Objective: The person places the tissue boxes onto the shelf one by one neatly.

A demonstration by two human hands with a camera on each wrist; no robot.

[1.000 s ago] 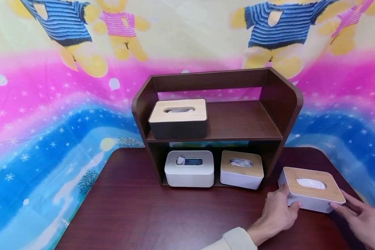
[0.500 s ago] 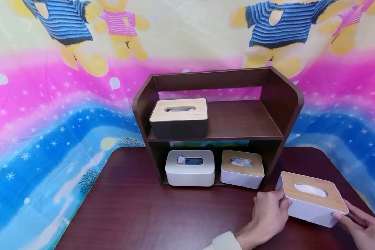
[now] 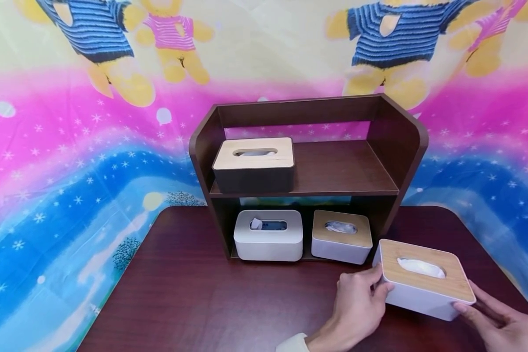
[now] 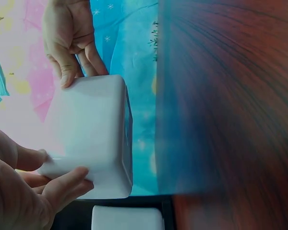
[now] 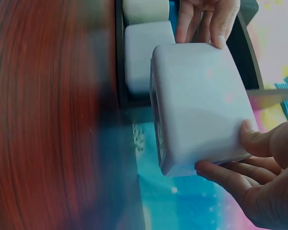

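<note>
Between my two hands is a white tissue box (image 3: 422, 281) with a light wooden lid and white tissue in its oval slot. My left hand (image 3: 356, 303) grips its left end, thumb on the front side. At the right end my right hand (image 3: 503, 318) holds it, thumb on the front corner and fingers behind. The left wrist view shows the box's smooth white side (image 4: 91, 124) with a hand at each end. From the right wrist, the same tissue box (image 5: 199, 105) appears close up, overlapping the shelf behind. It is tilted slightly, its right end nearer me.
A dark brown two-tier shelf (image 3: 411, 146) stands on the reddish-brown table (image 3: 193, 303). Its upper tier bears a black tissue box (image 3: 253, 168) with a pale wooden lid. Below sit an all-white tissue box (image 3: 268, 237) and a smaller wooden-lidded one (image 3: 341, 239). A cartoon cloth (image 3: 92, 195) hangs behind.
Both hands have brought the white wooden-lidded tissue box toward me and then left, closer to the shelf's right side. The boxes on the shelf stay where they were.
</note>
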